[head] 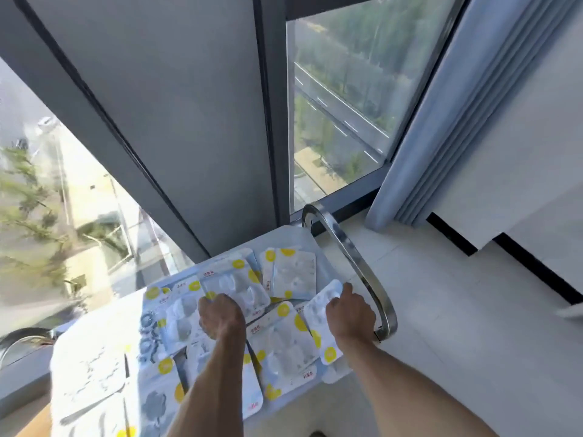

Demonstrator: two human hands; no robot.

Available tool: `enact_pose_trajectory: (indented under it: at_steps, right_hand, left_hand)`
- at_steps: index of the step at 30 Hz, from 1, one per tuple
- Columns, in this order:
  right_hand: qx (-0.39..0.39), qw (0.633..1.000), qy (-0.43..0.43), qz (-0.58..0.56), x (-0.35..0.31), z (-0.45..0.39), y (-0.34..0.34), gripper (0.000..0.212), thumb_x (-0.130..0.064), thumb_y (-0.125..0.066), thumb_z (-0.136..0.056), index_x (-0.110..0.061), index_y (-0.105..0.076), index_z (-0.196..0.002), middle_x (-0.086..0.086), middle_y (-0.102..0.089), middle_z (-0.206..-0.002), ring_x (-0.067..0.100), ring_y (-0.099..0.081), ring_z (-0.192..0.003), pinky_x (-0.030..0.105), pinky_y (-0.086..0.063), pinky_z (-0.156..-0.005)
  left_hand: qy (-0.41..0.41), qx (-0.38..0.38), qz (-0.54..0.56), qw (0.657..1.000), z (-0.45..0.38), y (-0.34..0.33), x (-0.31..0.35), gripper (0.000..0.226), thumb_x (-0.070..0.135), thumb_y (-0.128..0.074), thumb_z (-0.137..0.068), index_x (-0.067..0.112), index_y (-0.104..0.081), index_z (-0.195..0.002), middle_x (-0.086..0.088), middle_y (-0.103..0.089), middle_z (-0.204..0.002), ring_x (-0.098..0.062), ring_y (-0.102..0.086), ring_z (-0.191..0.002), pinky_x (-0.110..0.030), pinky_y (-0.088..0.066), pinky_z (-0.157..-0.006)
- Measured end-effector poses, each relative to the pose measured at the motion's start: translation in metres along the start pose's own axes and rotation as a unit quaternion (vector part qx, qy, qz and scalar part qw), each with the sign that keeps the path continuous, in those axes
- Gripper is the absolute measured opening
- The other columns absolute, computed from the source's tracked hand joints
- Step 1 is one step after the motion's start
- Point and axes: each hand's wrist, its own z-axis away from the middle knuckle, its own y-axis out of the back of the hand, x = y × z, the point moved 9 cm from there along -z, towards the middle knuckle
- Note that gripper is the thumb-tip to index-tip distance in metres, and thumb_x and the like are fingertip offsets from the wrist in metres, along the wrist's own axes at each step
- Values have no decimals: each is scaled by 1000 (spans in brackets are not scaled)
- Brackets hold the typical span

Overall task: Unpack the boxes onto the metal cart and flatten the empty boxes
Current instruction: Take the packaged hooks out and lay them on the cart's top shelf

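A white box (91,373) sits at the cart's left end. The left hand (221,316) grips a blister pack (235,290) on the metal cart (353,257) (packs cover its top). The right hand (350,313) grips another pack (325,323) beside the curved handle.

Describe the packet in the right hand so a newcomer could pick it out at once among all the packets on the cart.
Start at the cart's curved metal handle on the right side of the cart. Just inside its bend, the right hand grips one blister packet. Unlike the packets lying flat across the cart, it is raised above them and tilted, one yellow dot showing at its near end.
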Motion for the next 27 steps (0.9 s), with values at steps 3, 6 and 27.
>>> enact_pose_trajectory:
  at_steps: [3, 6, 27]
  right_hand:
    - [-15, 1000, -4, 9, 5, -4, -17, 28, -25, -41, -93, -15, -46, -119, 3, -63, -109, 24, -64, -97, 31, -45, -74]
    - [-56, 998, -23, 19, 9, -10, -32, 39, -30, -50, -91, -14, -42, -125, 5, -57, -121, 24, -58, -109, 35, -45, -85]
    - [-113, 964, 238, -49, -225, 90, 119, 20, -11, -49, -86, -9, -59, -104, 13, -64, -112, 32, -62, -104, 32, -47, -77]
  left_hand:
    - [16, 2, -26, 1000, -6, -5, -15, 33, 15, -42, -92, 0, -55, -119, -29, -58, -119, -44, -54, -111, -43, -41, -89]
    - [-16, -1, -75, 997, -3, -9, -20, 30, 15, -49, -89, 4, -51, -117, -27, -60, -114, -43, -56, -107, -45, -44, -87]
    - [-237, -42, -123, 963, 40, 140, 111, 34, 11, -53, -82, 13, -63, -114, -14, -68, -111, -32, -62, -104, -30, -42, -77]
